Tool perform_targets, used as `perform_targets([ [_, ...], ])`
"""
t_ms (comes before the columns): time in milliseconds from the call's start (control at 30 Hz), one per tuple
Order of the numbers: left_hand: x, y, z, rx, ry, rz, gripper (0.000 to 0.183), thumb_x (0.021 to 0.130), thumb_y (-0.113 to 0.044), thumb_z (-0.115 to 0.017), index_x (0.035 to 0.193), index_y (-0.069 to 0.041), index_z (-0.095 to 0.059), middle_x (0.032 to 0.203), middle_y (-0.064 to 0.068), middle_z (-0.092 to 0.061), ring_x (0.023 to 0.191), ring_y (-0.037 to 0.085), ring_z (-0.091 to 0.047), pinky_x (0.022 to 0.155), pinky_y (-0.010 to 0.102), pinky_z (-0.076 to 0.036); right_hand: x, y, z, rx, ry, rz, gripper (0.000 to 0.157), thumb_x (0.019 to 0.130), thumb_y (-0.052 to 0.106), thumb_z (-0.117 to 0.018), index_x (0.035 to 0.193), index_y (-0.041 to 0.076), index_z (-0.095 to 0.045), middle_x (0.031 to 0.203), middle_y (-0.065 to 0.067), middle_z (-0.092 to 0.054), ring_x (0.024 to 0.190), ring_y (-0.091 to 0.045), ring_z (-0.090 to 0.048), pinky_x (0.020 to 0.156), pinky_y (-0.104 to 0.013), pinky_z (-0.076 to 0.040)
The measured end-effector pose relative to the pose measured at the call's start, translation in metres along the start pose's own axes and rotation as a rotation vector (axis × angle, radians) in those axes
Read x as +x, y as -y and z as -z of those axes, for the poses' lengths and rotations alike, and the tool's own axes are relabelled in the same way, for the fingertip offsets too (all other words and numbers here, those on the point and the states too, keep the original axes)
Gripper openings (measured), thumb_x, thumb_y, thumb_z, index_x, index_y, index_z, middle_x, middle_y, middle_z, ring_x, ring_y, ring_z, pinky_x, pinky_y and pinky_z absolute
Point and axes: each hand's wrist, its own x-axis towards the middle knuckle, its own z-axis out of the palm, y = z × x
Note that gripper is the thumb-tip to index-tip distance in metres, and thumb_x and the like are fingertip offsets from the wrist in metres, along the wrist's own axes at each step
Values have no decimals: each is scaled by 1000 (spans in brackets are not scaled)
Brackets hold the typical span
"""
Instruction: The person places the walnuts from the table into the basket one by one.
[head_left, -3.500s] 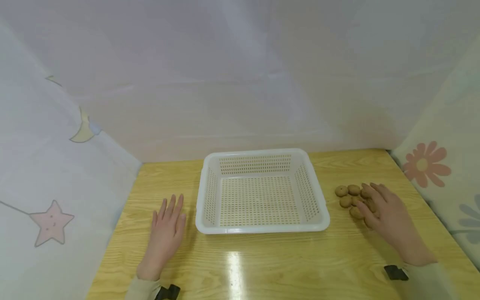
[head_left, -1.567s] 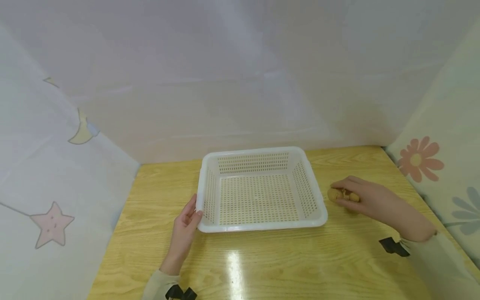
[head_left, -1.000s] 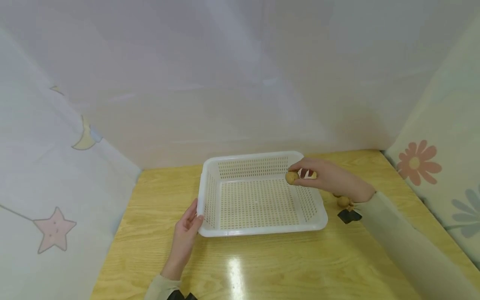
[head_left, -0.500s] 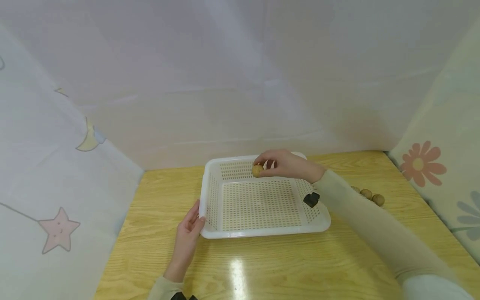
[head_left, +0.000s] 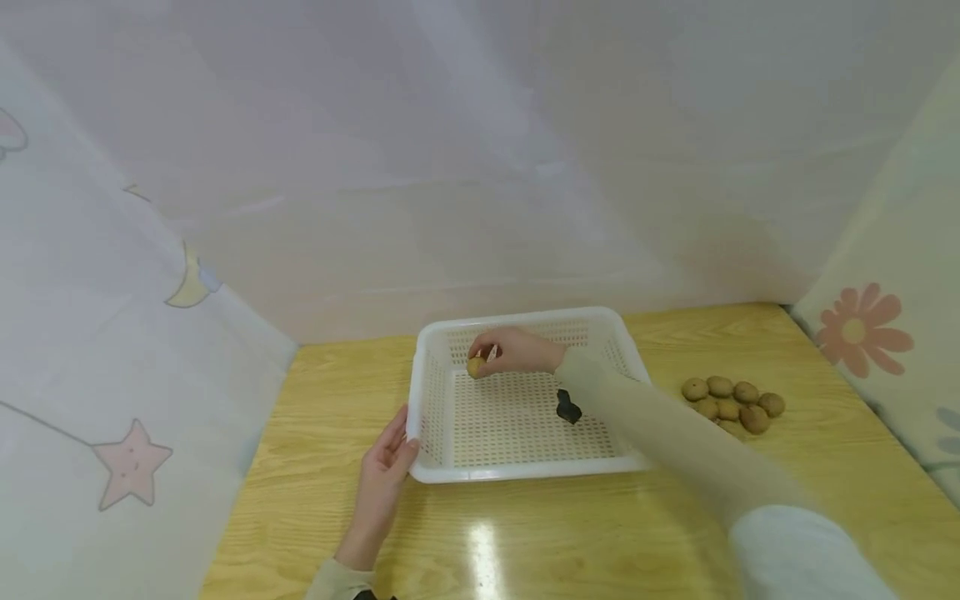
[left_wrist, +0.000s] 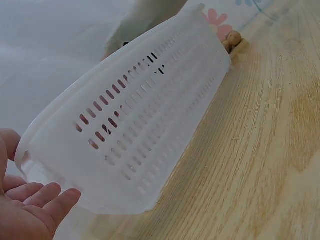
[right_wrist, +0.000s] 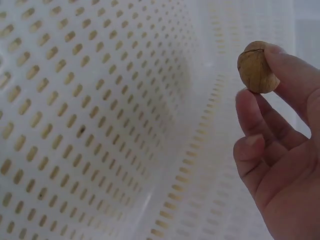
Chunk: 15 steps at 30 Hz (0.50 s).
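A walnut (right_wrist: 256, 70) is pinched between the thumb and fingertips of my right hand (right_wrist: 285, 130). In the head view that hand reaches inside the white plastic basket (head_left: 525, 473), toward its far left corner, and holds the walnut above the slotted floor. My left hand (head_left: 386, 471) grips the basket's left rim near the front corner, thumb on top and fingers beneath. The left wrist view shows those fingers (left_wrist: 60, 200) under the rim of the slotted side wall. Several other walnuts (head_left: 727, 408) lie in a group on the table to the right of the basket.
The wooden table (head_left: 315, 400) carries the basket near its back edge. Fabric walls stand behind and at both sides, with a pink star (head_left: 133, 465) at left and a red flower (head_left: 862, 329) at right. My right sleeve (head_left: 675, 433) crosses over the basket's right rim.
My right hand has taken a walnut from the group and carried it left into the basket. My left hand has moved from lying flat on the table to gripping the basket's rim.
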Motion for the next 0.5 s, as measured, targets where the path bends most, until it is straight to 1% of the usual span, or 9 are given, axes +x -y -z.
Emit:
perform_targets([
  [100,-1,1,-1,5,-11,6,55,95,-11,-54,145,-9,-32,147,12,-36,130,28,-40,102,33,-42,8,-4,-11,-11,20,-48,29,86,23,-69,113,17,-64,106,3,-63,98,-15,-57,80,-30,-51],
  [233,0,1,-2,13,-18,4,54,95,-12,-54,144,-10,-34,146,11,-37,129,25,-43,101,31,-43,16,-10,-23,39,9,-122,31,83,17,-71,114,13,-64,105,0,-63,99,-18,-56,80,-32,-51],
  [367,1,2,-2,15,-14,11,54,95,-12,-54,145,-11,-34,146,10,-38,129,26,-42,100,31,-44,23,-19,-35,11,-18,-172,30,83,19,-72,112,17,-65,104,3,-62,98,-15,-56,82,-30,-51],
  [433,1,2,-2,13,-13,12,54,95,-11,-54,145,-11,-34,146,10,-38,129,28,-42,100,32,-44,27,-22,-40,-25,-25,-177,29,83,22,-72,111,19,-65,103,5,-62,96,-12,-56,82,-28,-51],
  [500,1,2,-1,15,-14,13,53,95,-11,-54,144,-11,-34,146,10,-38,129,28,-42,101,33,-43,29,-23,-43,-36,-27,-184,28,83,23,-72,110,21,-64,103,6,-62,95,-11,-57,81,-26,-51],
])
